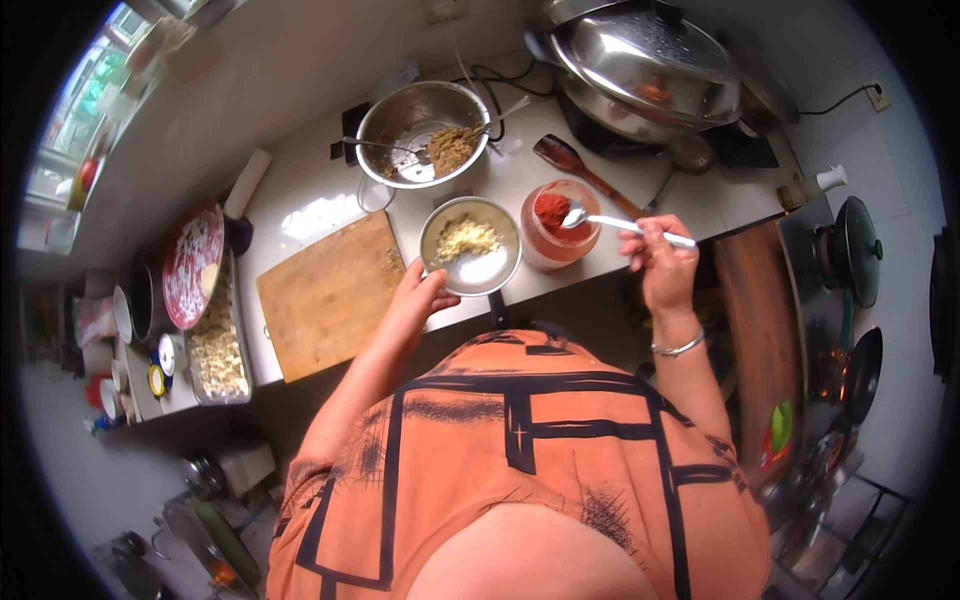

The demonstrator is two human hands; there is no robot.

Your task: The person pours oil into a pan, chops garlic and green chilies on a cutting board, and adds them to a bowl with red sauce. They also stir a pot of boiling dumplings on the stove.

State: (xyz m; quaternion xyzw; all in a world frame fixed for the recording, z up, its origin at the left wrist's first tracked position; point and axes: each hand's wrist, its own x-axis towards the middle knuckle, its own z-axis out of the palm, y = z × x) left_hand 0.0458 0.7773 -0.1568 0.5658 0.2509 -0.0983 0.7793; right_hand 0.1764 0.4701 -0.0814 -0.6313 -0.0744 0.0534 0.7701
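My left hand (pixel 420 297) grips the near rim of a small steel bowl (pixel 487 270) that holds pale minced bits. My right hand (pixel 663 262) holds a metal spoon (pixel 618 222) by its handle. The spoon's tip rests in a clear jar (pixel 556 235) of red powder, which stands just right of the small bowl. Behind both sits a larger steel bowl (pixel 420 125) with brown ground food and utensils in it.
A wooden cutting board (pixel 325 295) lies left of the small bowl. A wooden spatula (pixel 575 165) lies behind the jar. A lidded wok (pixel 650 65) sits at the back right. Plates, cups and a tray of pale pieces crowd the counter's left end.
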